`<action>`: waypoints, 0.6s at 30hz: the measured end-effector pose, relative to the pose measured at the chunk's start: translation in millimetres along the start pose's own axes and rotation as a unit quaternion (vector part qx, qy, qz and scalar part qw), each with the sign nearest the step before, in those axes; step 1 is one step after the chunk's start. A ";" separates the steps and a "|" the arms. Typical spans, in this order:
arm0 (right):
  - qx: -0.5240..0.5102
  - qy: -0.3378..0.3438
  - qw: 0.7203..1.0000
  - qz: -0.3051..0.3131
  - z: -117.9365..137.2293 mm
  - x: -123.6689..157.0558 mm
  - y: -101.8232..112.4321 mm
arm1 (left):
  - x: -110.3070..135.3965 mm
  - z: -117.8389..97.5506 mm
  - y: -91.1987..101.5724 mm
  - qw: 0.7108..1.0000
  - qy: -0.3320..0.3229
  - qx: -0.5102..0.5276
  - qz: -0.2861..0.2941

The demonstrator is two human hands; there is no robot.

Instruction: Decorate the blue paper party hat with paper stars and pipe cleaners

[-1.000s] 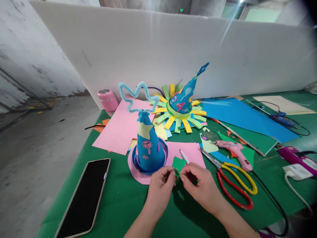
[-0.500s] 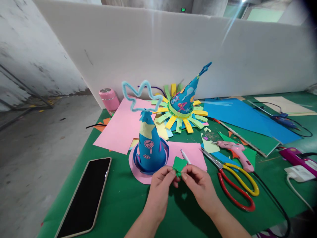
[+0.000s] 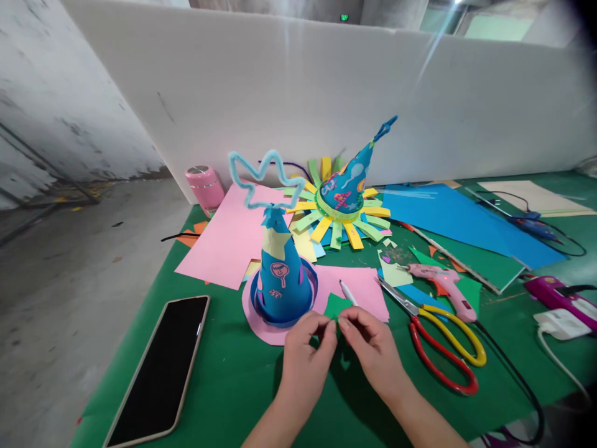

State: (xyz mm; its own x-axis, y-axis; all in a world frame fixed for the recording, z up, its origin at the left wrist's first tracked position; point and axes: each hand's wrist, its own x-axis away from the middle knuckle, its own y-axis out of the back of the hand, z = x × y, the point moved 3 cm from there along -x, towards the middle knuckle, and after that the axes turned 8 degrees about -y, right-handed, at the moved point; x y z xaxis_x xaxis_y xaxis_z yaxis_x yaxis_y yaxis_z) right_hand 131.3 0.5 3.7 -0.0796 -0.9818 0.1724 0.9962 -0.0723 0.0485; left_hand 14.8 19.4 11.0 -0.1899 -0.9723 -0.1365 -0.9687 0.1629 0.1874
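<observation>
Here, my left hand point(image 3: 301, 356) and right hand point(image 3: 377, 348) each pinch the small green paper point(image 3: 336, 304); I could tear it by pulling unevenly.

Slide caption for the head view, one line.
Left hand and right hand pinch a green paper piece near a blue cone hat; scissors lie to the right.

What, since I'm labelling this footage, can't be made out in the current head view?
All in the head view:
Green paper: its lower part is hidden behind the left hand and right hand.
White pen: its near end is hidden by the right hand.
Front blue hat: its far side is hidden by its own cone.
Pink drawing: its lettering is too small to read surely.
Purple object: cut off by the bottom edge.
</observation>
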 end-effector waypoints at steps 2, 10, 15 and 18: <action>-0.026 -0.023 0.999 -0.005 -0.9 -1.4 0.4 | -0.4 3.5 -1.4 0.997 0.041 0.061 0.010; -0.140 -0.102 0.985 0.005 -0.4 -2.5 0.5 | -1.2 13.1 -10.4 0.920 0.198 0.337 0.009; -0.080 -0.048 0.995 -0.031 3.2 -3.5 2.7 | -1.3 13.2 -9.1 0.933 0.187 0.308 0.006; -0.051 -0.034 0.998 -0.032 3.2 -3.2 3.5 | -1.5 14.8 -7.7 0.949 0.165 0.269 0.015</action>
State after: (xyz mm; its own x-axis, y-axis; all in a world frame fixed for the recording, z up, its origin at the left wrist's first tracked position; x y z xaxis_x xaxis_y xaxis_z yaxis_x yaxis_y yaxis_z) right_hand 135.0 3.9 6.4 -0.1417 -0.9605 0.2394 0.9871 -0.1553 -0.0388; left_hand 20.2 22.1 -4.7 -0.2435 -0.9512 0.1896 -0.9223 0.1666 -0.3486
